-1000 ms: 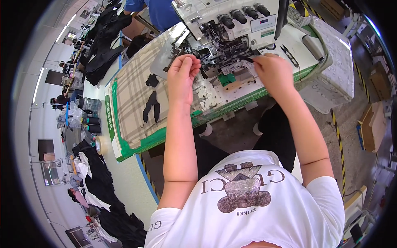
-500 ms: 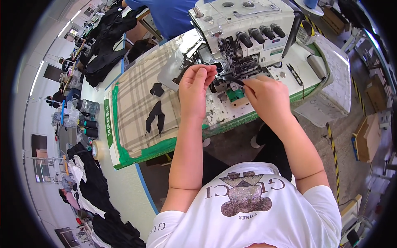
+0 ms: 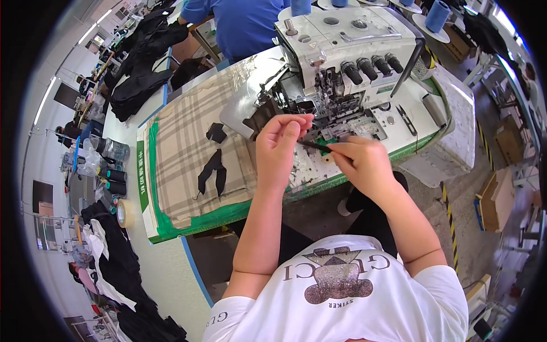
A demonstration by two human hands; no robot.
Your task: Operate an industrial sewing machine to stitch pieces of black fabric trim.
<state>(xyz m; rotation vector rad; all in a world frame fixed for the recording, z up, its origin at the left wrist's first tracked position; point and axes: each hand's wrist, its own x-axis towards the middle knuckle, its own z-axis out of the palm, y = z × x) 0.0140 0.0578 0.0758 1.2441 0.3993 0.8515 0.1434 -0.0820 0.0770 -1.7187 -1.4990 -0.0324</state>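
Note:
My left hand is raised in front of the sewing machine, its thumb and fingertips pinched together. Whatever lies in that pinch, perhaps a thread, is too small to see. A slim dark piece, like a narrow tool or strip, juts leftward from the closed fingers of my right hand. Its free end is just below my left fingertips. Behind both hands stands a white overlock sewing machine, with its front cover swung away and the metal looper parts bared.
Two black fabric pieces, a small patch and a forked strip, lie on the plaid-covered tabletop at left. Thread snips rest right of the machine. Beyond it sits a person in blue. Blue thread cones stand at far right.
Both hands have drawn back from the machine toward me. The dark piece in my right hand has come nearer too. The view has shifted slightly, showing more of the area behind the machine.

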